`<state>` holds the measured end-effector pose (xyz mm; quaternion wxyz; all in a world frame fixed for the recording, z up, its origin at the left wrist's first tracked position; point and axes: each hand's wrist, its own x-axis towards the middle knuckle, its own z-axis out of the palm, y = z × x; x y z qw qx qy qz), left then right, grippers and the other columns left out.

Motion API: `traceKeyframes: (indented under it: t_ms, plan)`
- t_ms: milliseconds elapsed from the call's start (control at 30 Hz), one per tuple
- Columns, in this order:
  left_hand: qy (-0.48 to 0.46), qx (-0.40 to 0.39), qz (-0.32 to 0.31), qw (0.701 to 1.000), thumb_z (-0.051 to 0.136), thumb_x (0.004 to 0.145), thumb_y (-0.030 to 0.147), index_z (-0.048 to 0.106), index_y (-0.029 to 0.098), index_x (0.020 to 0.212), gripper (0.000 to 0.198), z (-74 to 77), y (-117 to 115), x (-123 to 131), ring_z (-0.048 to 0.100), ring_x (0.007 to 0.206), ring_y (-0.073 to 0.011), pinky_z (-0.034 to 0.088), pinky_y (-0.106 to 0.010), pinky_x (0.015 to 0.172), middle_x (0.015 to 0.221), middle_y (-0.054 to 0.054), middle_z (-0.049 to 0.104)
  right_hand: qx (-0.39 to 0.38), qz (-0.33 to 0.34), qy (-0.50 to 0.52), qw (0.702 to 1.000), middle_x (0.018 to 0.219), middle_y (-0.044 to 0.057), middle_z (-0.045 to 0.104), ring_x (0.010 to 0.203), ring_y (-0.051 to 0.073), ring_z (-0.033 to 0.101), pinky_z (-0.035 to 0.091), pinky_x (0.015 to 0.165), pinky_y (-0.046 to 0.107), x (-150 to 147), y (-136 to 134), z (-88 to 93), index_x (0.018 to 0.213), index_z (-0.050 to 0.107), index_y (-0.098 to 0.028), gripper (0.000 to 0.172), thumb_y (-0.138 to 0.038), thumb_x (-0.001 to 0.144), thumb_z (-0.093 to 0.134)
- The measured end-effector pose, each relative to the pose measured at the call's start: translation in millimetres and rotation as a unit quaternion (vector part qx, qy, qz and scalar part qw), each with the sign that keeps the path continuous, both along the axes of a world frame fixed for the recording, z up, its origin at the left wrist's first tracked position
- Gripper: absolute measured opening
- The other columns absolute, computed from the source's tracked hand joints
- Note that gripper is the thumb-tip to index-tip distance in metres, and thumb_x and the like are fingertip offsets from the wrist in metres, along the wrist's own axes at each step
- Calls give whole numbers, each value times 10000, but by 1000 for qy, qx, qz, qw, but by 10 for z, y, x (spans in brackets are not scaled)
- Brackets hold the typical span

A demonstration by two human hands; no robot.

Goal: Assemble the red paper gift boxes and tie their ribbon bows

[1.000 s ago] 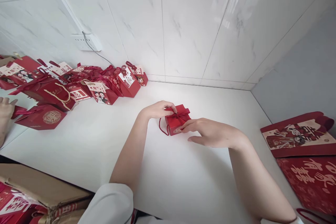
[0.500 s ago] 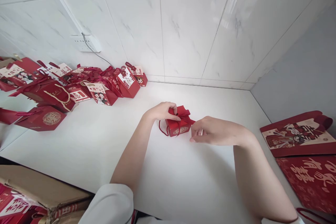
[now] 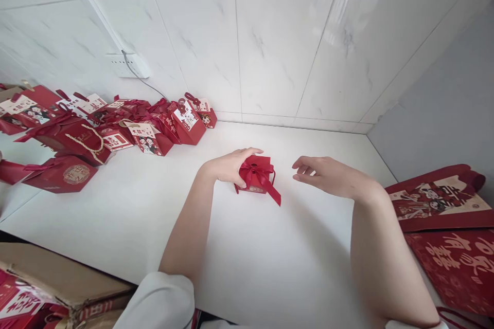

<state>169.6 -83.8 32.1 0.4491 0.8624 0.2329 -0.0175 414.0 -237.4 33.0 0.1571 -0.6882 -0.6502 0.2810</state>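
A small red gift box stands on the white tabletop, with a red ribbon bow tied on top. One ribbon tail hangs over the box's front right corner, and a thin red cord shows at its side. My left hand grips the box from the left, thumb in front and fingers behind; part of the fingers is hidden. To the right of the box, my right hand hovers above the table, fingers apart and holding nothing.
Several red gift boxes crowd the back left along the tiled wall, below a socket. Red printed bags lie at the right edge. An open cardboard box with red packaging stands at the lower left.
My right hand has moved up and right, away from the ribbon. My left hand and the gift box have shifted slightly left, and the box has turned, its ribbon tail now hanging in front.
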Motion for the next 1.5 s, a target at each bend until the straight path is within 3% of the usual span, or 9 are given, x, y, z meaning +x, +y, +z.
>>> traceKeyframes:
  t_ms: [133, 233, 300, 500, 633, 833, 1000, 1167, 1500]
  plan:
    - [-9, -51, 9, 999, 702, 578, 154, 118, 356, 1461, 1078, 41, -5, -21, 611, 952, -238, 537, -306, 655, 1393, -135, 389, 20, 21, 21, 999, 1420, 59, 409, 1250, 326, 435, 481, 865, 407, -35, 96, -136, 1431, 267, -354, 853, -534, 705, 677]
    - [-20, -72, -6, 997, 709, 609, 179, 78, 364, 1468, 1082, 17, 6, 6, 585, 1050, -262, 548, -315, 689, 1421, -132, 368, 17, 56, 52, 997, 1544, 65, 146, 1392, 338, 180, 376, 1007, 470, -82, 258, -335, 1479, -28, -349, 1193, -486, 603, 771]
    - [-36, -78, -16, 996, 730, 612, 213, 69, 370, 1468, 1093, -60, 55, 27, 505, 1184, -289, 549, -329, 737, 1481, -125, 282, 1, 76, 89, 993, 1547, 104, 112, 1394, 325, 178, 333, 1041, 471, -113, 397, -525, 1474, -92, -315, 1270, -452, 576, 796]
    - [-144, -110, 41, 983, 819, 536, 271, -79, 386, 1451, 1287, -597, 367, -28, 251, 1390, -256, 380, -390, 1045, 1564, -84, 3, 109, 116, 187, 969, 1314, 117, 510, 1107, 245, 549, 432, 934, 377, -290, 688, -1023, 1452, 198, -212, 968, -353, 671, 753]
    - [-155, -187, 103, 964, 825, 541, 305, 47, 322, 1472, 1213, -936, 505, -93, 425, 1284, -285, 425, -433, 996, 1505, -150, 260, 162, 86, 224, 957, 1297, 104, 529, 1117, 246, 541, 425, 957, 390, -348, 732, -1159, 1418, 276, -204, 855, -391, 713, 721]
    - [-247, -236, 121, 932, 828, 563, 316, 375, 186, 1387, 949, -1192, 587, 6, 432, 1270, -342, 371, -458, 1037, 1392, -168, 452, 170, 7, 387, 906, 1455, 66, 379, 1314, 254, 378, 319, 1091, 428, -267, 836, -1373, 1451, 244, -255, 769, -523, 818, 589]
    - [-312, -166, 189, 916, 638, 752, 501, 486, 150, 1311, 677, -1299, 536, 123, 477, 1225, -334, 378, -448, 1006, 1316, -143, 539, 162, -14, 361, 918, 1419, -6, 440, 1309, 257, 390, 299, 1101, 461, -285, 854, -1393, 1363, 418, -321, 512, -552, 906, 423]
    - [-300, -110, 222, 921, 558, 800, 528, 500, 172, 1312, 627, -1302, 457, 148, 558, 1109, -292, 437, -401, 900, 1262, -116, 588, 187, -23, 319, 929, 1385, -11, 482, 1274, 261, 434, 335, 1075, 459, -319, 847, -1392, 1346, 448, -319, 493, -560, 926, 357]
    - [-324, -163, 185, 913, 638, 780, 415, 513, 171, 1301, 588, -1208, 408, 104, 487, 1219, -307, 377, -420, 1014, 1348, -111, 519, 197, -8, 312, 930, 1394, 12, 474, 1271, 256, 441, 344, 1070, 443, -290, 798, -1354, 1378, 413, -297, 510, -526, 922, 408]
